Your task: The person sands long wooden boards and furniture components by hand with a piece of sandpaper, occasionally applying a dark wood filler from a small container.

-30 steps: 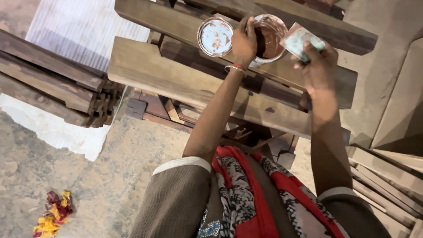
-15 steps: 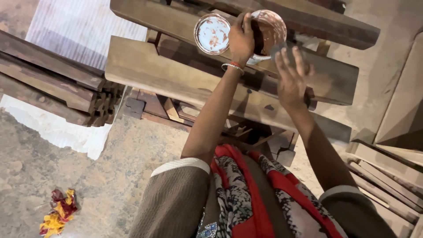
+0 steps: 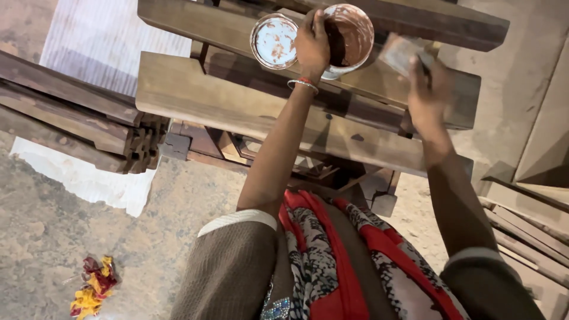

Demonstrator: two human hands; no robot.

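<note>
Wood first: broad planks [image 3: 195,95] lie stacked across the upper view, and a darker pile [image 3: 71,118] sits to the left on the sandy floor [image 3: 71,237]. I see a tin [image 3: 352,35] stained brown inside, resting on the planks, with its round lid [image 3: 274,41] just beside it. The left hand [image 3: 312,44] grips the tin's rim, fingers hooked over the edge, a bangle [image 3: 303,84] on the wrist. The right hand [image 3: 428,98] is closed around a blurred pale pad [image 3: 398,54], just right of the tin. A red-and-yellow scrap [image 3: 93,285] lies on the floor, well apart.
</note>
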